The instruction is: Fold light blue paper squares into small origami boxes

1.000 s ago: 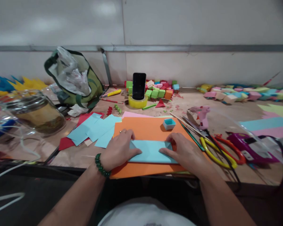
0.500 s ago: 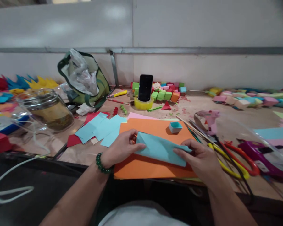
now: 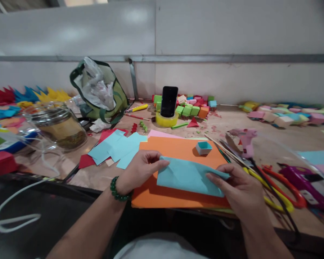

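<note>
Between my two hands is a light blue sheet of paper (image 3: 189, 180), folded over along its length. My left hand (image 3: 142, 171) pinches its upper left corner between thumb and fingers; a green bead bracelet circles that wrist. At the other end, my right hand (image 3: 239, 185) grips the upper right edge with thumb and bent fingers. Under the folded paper lies a stack of orange paper (image 3: 162, 199). A small light blue paper box (image 3: 203, 148), open at the top, rests on the stack behind the folded sheet.
Light blue sheets (image 3: 109, 147) overlap on the left, near a glass jar (image 3: 61, 126) and a green bag (image 3: 99, 90). A phone (image 3: 169, 101) leans in a yellow tape roll (image 3: 166, 119). Scissors (image 3: 288, 187), a pink glue gun (image 3: 247, 140) and a purple tool (image 3: 307, 185) lie right.
The paper's left end has dropped slightly and the sheet sits lower, with more of its folded face toward me. Both hands keep their hold, and the view has shifted slightly.
</note>
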Tool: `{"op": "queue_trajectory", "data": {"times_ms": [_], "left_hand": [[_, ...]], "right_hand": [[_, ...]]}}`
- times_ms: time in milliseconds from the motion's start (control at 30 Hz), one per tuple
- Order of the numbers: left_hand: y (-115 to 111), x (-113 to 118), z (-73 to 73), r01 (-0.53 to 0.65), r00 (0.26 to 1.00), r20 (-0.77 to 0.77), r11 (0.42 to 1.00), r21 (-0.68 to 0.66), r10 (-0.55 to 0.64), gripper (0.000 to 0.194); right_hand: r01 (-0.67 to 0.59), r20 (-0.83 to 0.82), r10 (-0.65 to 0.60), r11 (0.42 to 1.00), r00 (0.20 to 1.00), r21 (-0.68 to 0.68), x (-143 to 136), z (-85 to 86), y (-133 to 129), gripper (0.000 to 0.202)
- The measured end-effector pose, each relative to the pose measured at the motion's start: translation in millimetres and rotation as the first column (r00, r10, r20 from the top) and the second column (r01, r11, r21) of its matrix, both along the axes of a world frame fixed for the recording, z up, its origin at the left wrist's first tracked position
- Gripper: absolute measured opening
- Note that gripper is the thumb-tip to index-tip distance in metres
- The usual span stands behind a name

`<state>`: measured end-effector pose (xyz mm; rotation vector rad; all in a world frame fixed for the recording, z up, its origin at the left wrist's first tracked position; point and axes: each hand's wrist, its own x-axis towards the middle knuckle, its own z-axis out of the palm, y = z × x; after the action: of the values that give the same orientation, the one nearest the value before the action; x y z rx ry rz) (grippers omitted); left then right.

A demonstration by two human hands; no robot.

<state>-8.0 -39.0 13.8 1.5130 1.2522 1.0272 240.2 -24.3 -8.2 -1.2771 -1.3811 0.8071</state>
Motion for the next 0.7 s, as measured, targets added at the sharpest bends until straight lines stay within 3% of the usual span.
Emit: {"op": "queue_trajectory", "data": {"times_ms": [200,333,467,700], "left_hand": [[-0.3,0.1,-2.8,-0.072,0.997,0.014,0.997,-0.014,0.072,0.032],[-1.8,0.9,2.3,-0.086,0.996,0.012,0.996,0.001,0.086,0.028],[-4.8,1.0,7.9,-0.098,0.995,-0.02,0.995,-0.015,0.098,0.027],[-3.9,-2.7,1.4,-0.082,0.996,-0.039,0.996,-0.037,0.081,0.027]], "right_hand": [[-0.004,-0.016,0.004,0.999,1.0,-0.048,1.1,-1.7,-1.6,0.027],[-0.11,-0.106,0.103,0.992,0.989,-0.062,4.7,-1.3,1.1,0.024],[-0.12,-0.094,0.115,0.992,0.989,-0.049,5.8,0.5,0.2,0.021],[-0.159,-0.112,0.151,0.985,0.982,-0.065,6.0,2.7,-1.1,0.024]]}}
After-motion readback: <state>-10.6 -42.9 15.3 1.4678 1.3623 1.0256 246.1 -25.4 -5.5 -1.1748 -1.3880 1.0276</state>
